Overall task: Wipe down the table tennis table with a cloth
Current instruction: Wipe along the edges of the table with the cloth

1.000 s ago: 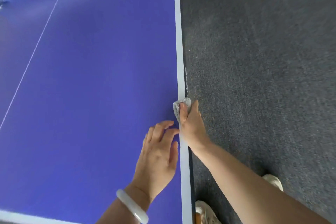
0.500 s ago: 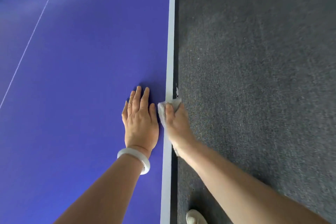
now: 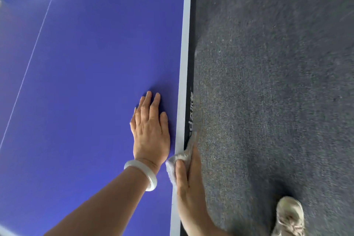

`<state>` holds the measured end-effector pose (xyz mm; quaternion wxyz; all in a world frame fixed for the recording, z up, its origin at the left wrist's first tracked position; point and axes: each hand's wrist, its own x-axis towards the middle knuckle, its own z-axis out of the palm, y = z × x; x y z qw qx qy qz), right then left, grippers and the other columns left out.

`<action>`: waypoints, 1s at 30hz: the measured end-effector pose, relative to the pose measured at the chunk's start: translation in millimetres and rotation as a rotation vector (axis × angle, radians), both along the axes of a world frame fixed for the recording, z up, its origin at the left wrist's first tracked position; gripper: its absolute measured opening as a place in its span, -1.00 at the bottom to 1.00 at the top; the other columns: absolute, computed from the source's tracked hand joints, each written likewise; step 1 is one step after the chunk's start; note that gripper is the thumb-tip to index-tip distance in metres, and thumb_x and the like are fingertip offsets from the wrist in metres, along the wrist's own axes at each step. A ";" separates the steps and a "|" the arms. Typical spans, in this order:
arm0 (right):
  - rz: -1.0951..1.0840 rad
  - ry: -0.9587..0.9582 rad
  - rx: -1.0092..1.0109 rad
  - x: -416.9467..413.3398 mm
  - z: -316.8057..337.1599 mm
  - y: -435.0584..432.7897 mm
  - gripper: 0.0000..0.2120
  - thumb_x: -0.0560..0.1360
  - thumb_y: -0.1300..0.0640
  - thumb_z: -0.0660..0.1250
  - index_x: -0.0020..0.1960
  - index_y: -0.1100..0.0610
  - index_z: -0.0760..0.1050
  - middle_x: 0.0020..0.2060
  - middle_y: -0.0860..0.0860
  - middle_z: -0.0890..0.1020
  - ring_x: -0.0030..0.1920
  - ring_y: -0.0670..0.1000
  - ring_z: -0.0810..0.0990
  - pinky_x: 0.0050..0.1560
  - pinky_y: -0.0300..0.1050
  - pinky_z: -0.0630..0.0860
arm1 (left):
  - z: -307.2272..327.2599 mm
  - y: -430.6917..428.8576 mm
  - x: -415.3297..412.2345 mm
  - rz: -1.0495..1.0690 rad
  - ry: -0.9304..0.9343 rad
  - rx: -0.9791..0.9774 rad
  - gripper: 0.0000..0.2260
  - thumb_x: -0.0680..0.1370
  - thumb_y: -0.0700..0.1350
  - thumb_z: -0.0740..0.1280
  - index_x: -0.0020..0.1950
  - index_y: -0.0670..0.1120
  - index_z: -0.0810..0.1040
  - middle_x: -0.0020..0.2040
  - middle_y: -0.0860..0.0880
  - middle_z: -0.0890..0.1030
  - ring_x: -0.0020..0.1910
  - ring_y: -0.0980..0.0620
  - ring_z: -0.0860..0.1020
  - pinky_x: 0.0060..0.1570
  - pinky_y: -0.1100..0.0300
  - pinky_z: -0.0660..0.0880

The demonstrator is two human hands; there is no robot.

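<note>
A blue table tennis table [image 3: 86, 63] fills the left of the view, its white edge line and dark side rim running beside grey carpet [image 3: 268, 101], where a pale shoe [image 3: 289, 216] stands at the lower right. The left hand [image 3: 151, 134], a white bangle [image 3: 143, 173] on its wrist, lies flat on the blue top with fingers straight and close together, just inside the white line. The right hand [image 3: 186, 178] grips a pale cloth [image 3: 173, 166] folded over the table's edge, thumb pressing it onto the white line, fingers down the rim's outer side.
</note>
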<state>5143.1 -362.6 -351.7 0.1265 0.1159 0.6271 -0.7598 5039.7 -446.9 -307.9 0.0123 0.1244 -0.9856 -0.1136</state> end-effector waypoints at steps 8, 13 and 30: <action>-0.063 -0.080 0.054 -168.8 0.3 -0.5 -0.48 0.68 0.00 0.10 0.49 0.32 0.22 0.32 0.22 0.45 0.27 0.15 0.49 0.35 0.12 0.39 | -2.6 -2.9 2.7 -0.001 0.002 -0.002 -0.56 0.68 -0.05 0.04 0.58 0.02 0.17 0.60 0.06 0.09 0.56 0.06 0.04 0.53 0.04 -0.03; -0.056 -0.065 -0.087 -131.7 4.3 10.8 -0.54 0.70 -0.06 0.01 0.56 0.05 0.20 0.45 -0.01 0.37 0.43 -0.14 0.33 0.47 -0.16 0.23 | -3.9 -3.1 2.5 -0.007 0.016 0.003 -0.57 0.68 -0.04 0.05 0.57 0.01 0.18 0.60 0.04 0.11 0.56 0.03 0.06 0.51 0.01 0.00; 0.013 -0.048 -0.079 8.5 1.5 3.1 -0.43 0.65 -0.19 0.00 0.39 0.28 0.22 0.20 0.00 0.39 0.31 0.02 0.32 0.41 -0.14 0.15 | -1.6 -6.9 54.3 -0.194 0.048 0.072 -0.55 0.69 -0.11 0.07 0.58 -0.13 0.15 0.60 -0.07 0.09 0.59 -0.01 0.01 0.54 0.12 -0.10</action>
